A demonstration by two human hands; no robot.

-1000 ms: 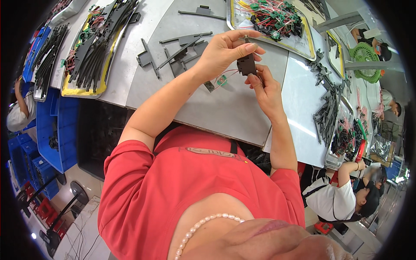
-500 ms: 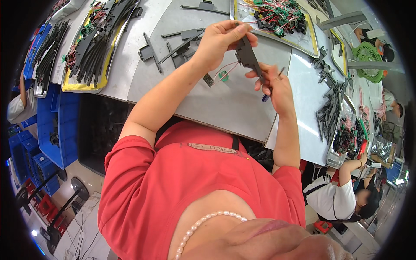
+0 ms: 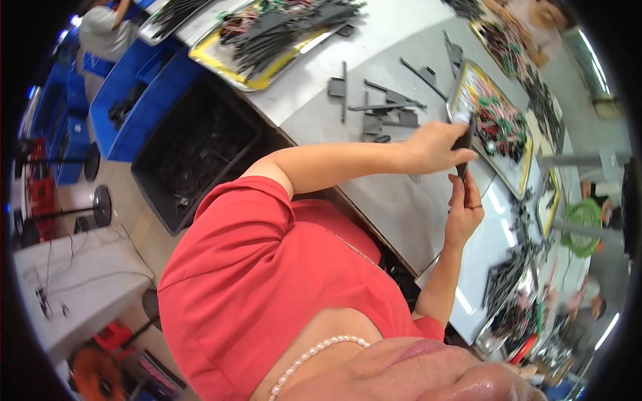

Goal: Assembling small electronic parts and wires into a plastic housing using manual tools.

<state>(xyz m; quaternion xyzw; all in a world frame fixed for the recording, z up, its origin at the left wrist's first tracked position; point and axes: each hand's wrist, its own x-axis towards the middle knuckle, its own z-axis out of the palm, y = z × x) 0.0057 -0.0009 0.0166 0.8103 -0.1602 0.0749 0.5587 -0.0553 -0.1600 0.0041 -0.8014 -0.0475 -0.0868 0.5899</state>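
My left hand [image 3: 433,148] is closed on a long dark grey plastic part [image 3: 465,144], its fingers wrapped round the upper stretch. The part stands nearly on end, turned edge-on. Just below, my right hand [image 3: 465,208] has its fingertips pinched at the part's lower end; the palm side is hidden, so I cannot tell whether anything else is in it. On the grey tabletop [image 3: 394,200] to the left lie several more dark plastic parts [image 3: 391,110], some crossing one another. A yellow-edged tray [image 3: 528,175] of tangled wires and small green pieces [image 3: 498,123] is right beyond my hands.
Another yellow-edged tray [image 3: 251,83], heaped with dark strips, stands at the far left. A black bin [image 3: 157,194] and blue crates [image 3: 124,144] are below the table's left edge. More dark parts [image 3: 505,274] are piled at right. Another person's arms [image 3: 518,30] show at the far right.
The view has swung, so the table now slants down to the right. The part has turned edge-on between my hands. The dangling wires and the thin dark item by my right hand no longer show.
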